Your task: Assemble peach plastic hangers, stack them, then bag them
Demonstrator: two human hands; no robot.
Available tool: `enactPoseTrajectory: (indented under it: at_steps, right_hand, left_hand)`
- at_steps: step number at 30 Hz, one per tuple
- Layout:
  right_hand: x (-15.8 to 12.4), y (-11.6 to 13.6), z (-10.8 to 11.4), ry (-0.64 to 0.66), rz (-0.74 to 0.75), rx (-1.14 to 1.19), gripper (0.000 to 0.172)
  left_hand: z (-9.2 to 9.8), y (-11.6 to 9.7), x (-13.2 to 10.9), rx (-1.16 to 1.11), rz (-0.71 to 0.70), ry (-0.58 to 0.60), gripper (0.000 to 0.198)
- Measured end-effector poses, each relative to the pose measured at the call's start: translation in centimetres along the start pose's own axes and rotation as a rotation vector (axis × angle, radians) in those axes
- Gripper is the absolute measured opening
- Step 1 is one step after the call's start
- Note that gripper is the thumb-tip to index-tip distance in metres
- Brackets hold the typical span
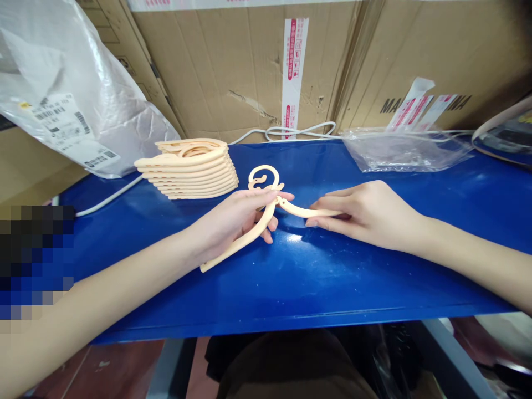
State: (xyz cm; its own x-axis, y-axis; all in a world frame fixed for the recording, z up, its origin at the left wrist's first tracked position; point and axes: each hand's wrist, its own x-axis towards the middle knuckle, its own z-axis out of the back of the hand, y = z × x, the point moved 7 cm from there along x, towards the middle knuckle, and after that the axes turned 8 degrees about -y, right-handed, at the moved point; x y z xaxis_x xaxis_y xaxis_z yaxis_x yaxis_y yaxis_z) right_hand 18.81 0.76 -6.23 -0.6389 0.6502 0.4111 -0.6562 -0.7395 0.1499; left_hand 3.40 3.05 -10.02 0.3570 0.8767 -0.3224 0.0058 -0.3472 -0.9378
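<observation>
Both my hands hold one cream-coloured folding clothes hanger [254, 233] just over the blue table. My left hand [239, 213] is closed round its middle and left arm, thumb lying across near the hook. The hook curves up beyond my thumb. My right hand [361, 213] pinches the far end of the hanger's right arm between thumb and fingers. That arm joins the middle at a small pivot, and the two arms are spread apart. Behind my left hand stands a neat stack of folded cream hangers [191, 172].
The blue table [291, 288] ends in a raised front edge. Large cardboard boxes [233, 72] line the back. A grey plastic parcel bag [103, 105] sits at the left, a clear plastic bag [399, 149] at the back right, and a white cable [299, 132] runs along the rear.
</observation>
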Motion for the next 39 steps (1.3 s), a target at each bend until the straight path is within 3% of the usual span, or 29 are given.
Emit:
enactPoseTrajectory:
  at_steps: [5,15,23,39]
  right_hand:
    - [0.0,0.1,0.1,-0.028,0.028,-0.072,0.032]
    - [-0.2,-0.2,0.1,-0.071,0.073,-0.159,0.029]
    - [-0.5,0.3,0.2,-0.129,0.106,-0.222,0.033]
    - [-0.3,1.1,-0.2,-0.048,0.238,-0.23,0.035]
  left_hand:
    - [-0.4,0.0,0.2,0.015,0.03,0.086,0.028]
    - [-0.8,0.3,-0.3,0.034,0.137,0.113,0.031]
    - [-0.4,0.4,-0.5,0.108,0.08,0.138,0.024]
    - [-0.5,-0.1,-0.5,0.174,0.012,0.127,0.022]
